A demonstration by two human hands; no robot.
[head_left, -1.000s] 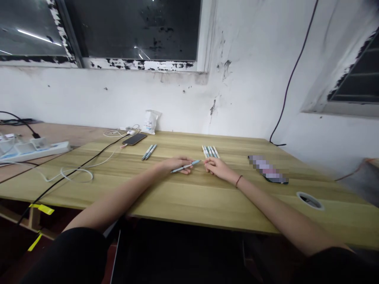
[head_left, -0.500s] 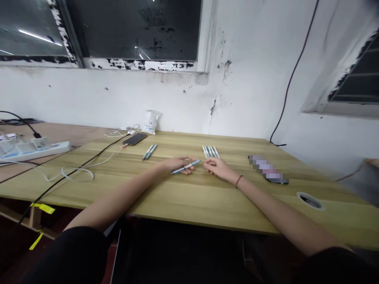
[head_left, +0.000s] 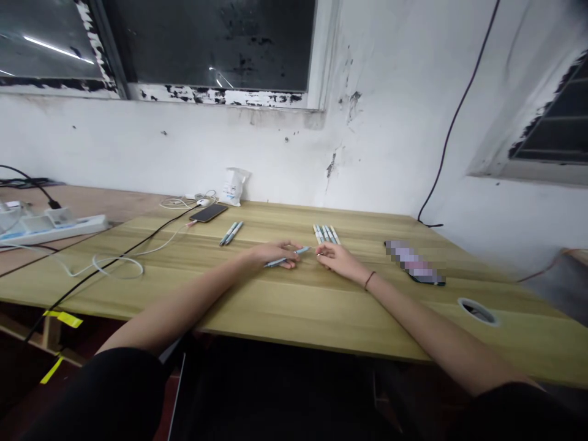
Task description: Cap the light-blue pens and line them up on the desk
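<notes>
The left hand [head_left: 280, 252] holds a blue pen [head_left: 276, 263] over the desk [head_left: 285, 312]. Now a finger covers the pen's middle, which showed before. The right hand [head_left: 331, 258] stays near the pen's far end, fingers bent; I can't tell if it's holding anything.

Left fingers [head_left: 293, 255] now overlap pen [head_left: 276, 263].

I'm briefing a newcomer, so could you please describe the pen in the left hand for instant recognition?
On the wooden table, find the left hand near the middle. The light blue pen slants through its grasp; unlike the pair of pens and row of pens lying farther back, it is held.
</notes>
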